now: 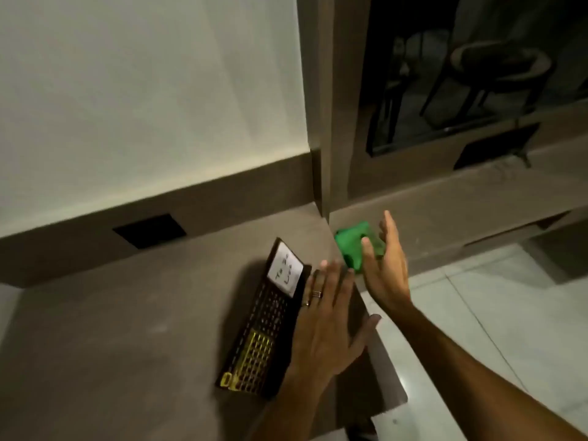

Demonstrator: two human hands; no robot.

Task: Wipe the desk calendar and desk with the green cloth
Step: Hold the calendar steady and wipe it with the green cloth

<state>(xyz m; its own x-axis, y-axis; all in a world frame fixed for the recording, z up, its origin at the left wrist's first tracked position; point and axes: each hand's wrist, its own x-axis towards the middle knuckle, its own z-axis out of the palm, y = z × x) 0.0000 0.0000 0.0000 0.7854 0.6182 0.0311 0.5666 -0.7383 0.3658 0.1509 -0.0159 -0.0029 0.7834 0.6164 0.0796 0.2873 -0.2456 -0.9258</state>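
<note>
A dark desk calendar (264, 326) with yellow grid marks and a white note lies on the brown desk (127, 329) near its right edge. My left hand (327, 326) hovers flat just right of the calendar, fingers spread, with rings on two of them. The green cloth (351, 246) lies bunched at the desk's far right corner. My right hand (386, 265) is held open, edge-on, against the cloth's near right side; its fingers partly cover the cloth.
A brown backsplash with a dark rectangular cut-out (149, 230) runs along the wall behind the desk. A brown pillar (321, 122) rises at the corner. Right of the desk lies pale tiled floor (493, 313). A dark window (461, 74) reflects chairs.
</note>
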